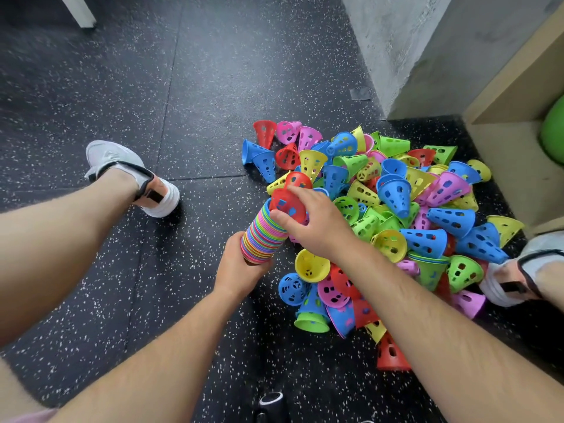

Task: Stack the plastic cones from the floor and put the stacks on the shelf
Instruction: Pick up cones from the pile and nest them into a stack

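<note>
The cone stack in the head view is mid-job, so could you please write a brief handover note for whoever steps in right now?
Hands: the left hand grips the bottom of the tilted multicoloured stack; the right hand holds a red cone at the stack's top end.
Done: one long stack nested.
Left: seat the red cone, stack the big loose pile lying on the floor, then move the stacks to the wooden shelf on the right.

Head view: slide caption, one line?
Left hand holds the cone stack; right hand grips a red cone at its top.
</note>
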The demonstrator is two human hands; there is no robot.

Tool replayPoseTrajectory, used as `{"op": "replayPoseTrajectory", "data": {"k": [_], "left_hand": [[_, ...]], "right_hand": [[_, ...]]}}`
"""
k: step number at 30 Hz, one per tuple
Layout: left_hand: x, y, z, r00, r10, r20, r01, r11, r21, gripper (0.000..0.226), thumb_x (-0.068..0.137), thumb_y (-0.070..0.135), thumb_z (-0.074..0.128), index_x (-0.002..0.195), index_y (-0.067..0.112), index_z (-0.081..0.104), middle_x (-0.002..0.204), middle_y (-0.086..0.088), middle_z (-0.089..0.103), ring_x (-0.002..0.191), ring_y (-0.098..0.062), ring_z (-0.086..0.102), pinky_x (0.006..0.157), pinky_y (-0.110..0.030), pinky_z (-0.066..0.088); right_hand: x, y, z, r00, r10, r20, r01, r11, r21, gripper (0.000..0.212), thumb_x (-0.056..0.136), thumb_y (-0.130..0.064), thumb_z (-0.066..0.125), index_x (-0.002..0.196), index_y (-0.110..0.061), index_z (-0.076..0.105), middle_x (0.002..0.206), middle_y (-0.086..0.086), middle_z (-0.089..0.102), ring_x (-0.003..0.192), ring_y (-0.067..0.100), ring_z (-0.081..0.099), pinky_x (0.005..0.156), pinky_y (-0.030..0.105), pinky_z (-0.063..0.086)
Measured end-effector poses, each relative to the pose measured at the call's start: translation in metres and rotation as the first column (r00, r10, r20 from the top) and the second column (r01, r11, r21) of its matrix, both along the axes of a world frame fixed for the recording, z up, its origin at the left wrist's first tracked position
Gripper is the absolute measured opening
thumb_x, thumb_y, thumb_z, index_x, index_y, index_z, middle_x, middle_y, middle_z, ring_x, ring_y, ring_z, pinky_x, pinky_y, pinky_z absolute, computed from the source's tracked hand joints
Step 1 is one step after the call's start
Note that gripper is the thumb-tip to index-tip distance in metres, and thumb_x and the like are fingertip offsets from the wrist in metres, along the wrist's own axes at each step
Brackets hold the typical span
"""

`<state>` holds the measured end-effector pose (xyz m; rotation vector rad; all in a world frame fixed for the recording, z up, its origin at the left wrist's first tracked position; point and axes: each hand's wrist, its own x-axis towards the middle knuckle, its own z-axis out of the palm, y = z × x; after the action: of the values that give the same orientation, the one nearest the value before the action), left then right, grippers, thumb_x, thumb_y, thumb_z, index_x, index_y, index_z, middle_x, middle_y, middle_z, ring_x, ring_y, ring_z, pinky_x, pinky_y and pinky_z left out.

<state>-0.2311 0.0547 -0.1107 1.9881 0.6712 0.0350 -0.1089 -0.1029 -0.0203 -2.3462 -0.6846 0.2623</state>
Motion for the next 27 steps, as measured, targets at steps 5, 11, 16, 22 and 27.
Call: {"op": "replayPoseTrajectory", "data": {"k": [5, 11, 16, 22, 27], "left_hand": [[0.000, 0.001, -0.002, 1.000, 0.013, -0.004, -0.013, 0.999, -0.030, 0.056, 0.069, 0.033, 0.086, 0.114, 0.032, 0.053, 0.099, 0.010, 0.066, 0.085, -0.010, 0.068, 0.074, -0.034, 0.055], [0.003, 0.007, -0.011, 0.999, -0.021, 0.027, 0.022, 0.998, -0.053, 0.038, 0.070, 0.029, 0.085, 0.098, 0.030, 0.059, 0.081, 0.002, 0.069, 0.066, -0.009, 0.064, 0.061, -0.032, 0.054], [0.005, 0.008, -0.013, 0.999, -0.026, 0.023, 0.027, 0.999, -0.040, 0.036, 0.072, 0.025, 0.084, 0.096, 0.030, 0.057, 0.081, 0.002, 0.068, 0.066, -0.011, 0.063, 0.062, -0.036, 0.055], [0.002, 0.014, -0.028, 0.998, -0.053, 0.035, 0.055, 0.996, -0.068, 0.042, 0.069, 0.035, 0.083, 0.103, 0.023, 0.061, 0.086, 0.000, 0.069, 0.069, -0.012, 0.064, 0.064, -0.038, 0.058], [-0.005, 0.011, -0.027, 0.999, -0.003, 0.045, 0.007, 0.997, -0.080, 0.063, 0.068, 0.036, 0.084, 0.122, 0.026, 0.053, 0.113, 0.001, 0.064, 0.097, -0.011, 0.067, 0.082, -0.032, 0.056]], "right_hand": [[0.000, 0.009, -0.017, 0.987, 0.032, -0.160, -0.041, 0.998, -0.051, 0.076, 0.088, -0.070, 0.053, 0.148, -0.024, 0.046, 0.149, -0.005, 0.048, 0.140, 0.015, 0.037, 0.117, 0.036, 0.031], [0.008, 0.004, -0.022, 0.995, 0.008, -0.100, -0.008, 1.000, -0.007, 0.065, 0.097, -0.065, 0.040, 0.142, -0.020, 0.053, 0.141, -0.003, 0.055, 0.134, 0.016, 0.042, 0.113, 0.039, 0.035], [0.017, -0.011, -0.035, 0.977, -0.093, 0.189, 0.143, 0.952, -0.269, 0.036, 0.097, -0.024, 0.051, 0.131, -0.018, 0.059, 0.147, 0.008, 0.045, 0.139, 0.027, 0.034, 0.113, 0.047, 0.034], [0.024, -0.022, -0.048, 0.983, -0.078, 0.169, 0.148, 0.875, -0.461, 0.029, 0.099, -0.028, 0.056, 0.123, -0.013, 0.062, 0.158, 0.014, 0.028, 0.144, 0.032, 0.025, 0.115, 0.045, 0.027], [0.025, -0.028, -0.056, 0.989, -0.117, 0.090, 0.144, 0.906, -0.399, 0.025, 0.099, -0.029, 0.058, 0.111, -0.008, 0.062, 0.156, 0.019, 0.030, 0.141, 0.036, 0.030, 0.111, 0.048, 0.031]]}}
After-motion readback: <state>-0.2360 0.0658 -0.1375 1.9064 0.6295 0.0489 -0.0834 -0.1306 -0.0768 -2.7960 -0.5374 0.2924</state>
